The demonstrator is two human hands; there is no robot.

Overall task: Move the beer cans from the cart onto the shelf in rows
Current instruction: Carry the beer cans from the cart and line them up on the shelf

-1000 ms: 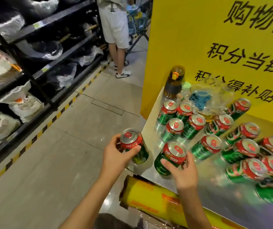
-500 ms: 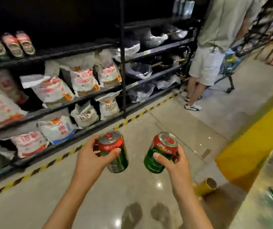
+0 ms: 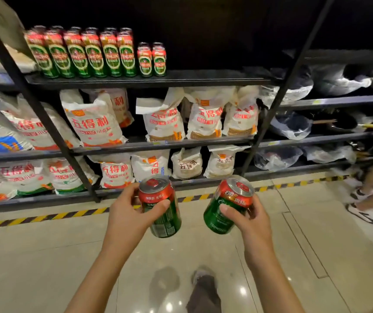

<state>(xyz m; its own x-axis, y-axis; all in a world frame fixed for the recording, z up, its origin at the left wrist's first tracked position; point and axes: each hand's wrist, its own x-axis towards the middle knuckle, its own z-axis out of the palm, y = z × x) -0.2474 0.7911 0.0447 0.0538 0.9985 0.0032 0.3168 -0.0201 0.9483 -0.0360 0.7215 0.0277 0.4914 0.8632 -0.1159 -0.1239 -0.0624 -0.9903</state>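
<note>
Here, each hand's fingers wrap one glossy metal cylinder: left hand (image 3: 126, 216) holds left can (image 3: 161, 206), right hand (image 3: 250, 219) holds right can (image 3: 227, 205), tilted.

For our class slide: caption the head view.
Left hand and right hand each carry a beer can toward the shelf.

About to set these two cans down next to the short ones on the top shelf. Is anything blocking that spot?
Nothing visible does. The shelf is bare right of the short cans, with open air between it and the cans in the left hand and right hand.
</note>
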